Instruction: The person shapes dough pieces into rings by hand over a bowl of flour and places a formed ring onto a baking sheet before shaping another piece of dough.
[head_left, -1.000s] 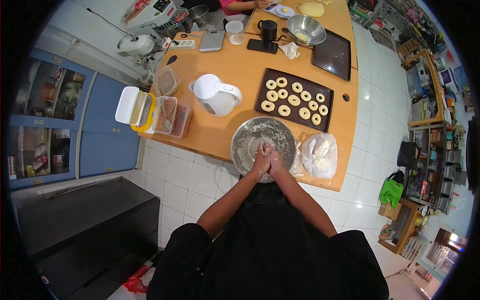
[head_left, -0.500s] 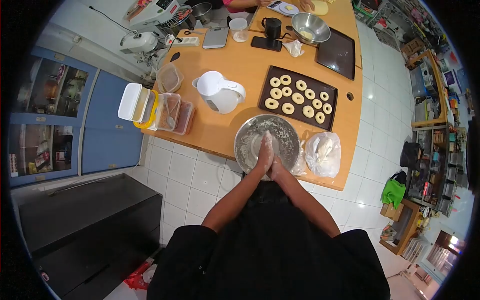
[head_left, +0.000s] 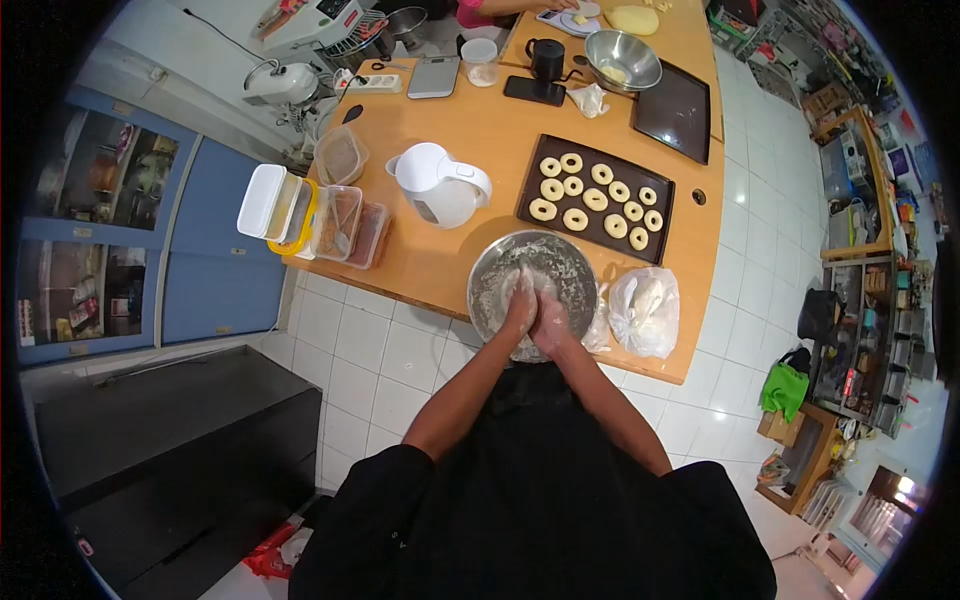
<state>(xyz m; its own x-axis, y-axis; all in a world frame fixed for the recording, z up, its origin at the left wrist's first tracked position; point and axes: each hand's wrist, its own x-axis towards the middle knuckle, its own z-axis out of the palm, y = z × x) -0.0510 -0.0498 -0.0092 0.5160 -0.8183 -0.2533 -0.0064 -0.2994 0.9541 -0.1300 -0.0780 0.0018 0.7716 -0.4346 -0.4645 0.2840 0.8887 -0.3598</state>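
Note:
Both my hands are floury and close together over the steel bowl (head_left: 580,280) at the table's near edge. My left hand (head_left: 521,303) and my right hand (head_left: 548,318) meet palm to palm, fingers pointing away from me. Pale, sticky residue coats the bowl's inside. Whitish dough seems to lie under my fingertips, partly hidden, and I cannot make out whether either hand grips it. Right of the bowl sits a plastic bag (head_left: 644,311) with something pale inside. Beyond it, a dark tray (head_left: 660,245) holds several ring-shaped dough pieces.
On the wooden table (head_left: 420,275) are a white kettle (head_left: 435,187), stacked plastic containers (head_left: 338,222), a scale (head_left: 433,77), a black pot (head_left: 546,60), a second steel bowl (head_left: 622,60) and another dark tray (head_left: 672,112). A person's arm (head_left: 510,8) reaches in at the top.
My hands have shifted against each other; the right one shows more beside the left than half a second ago. The other person's hand has moved from the yellow dough to the scale.

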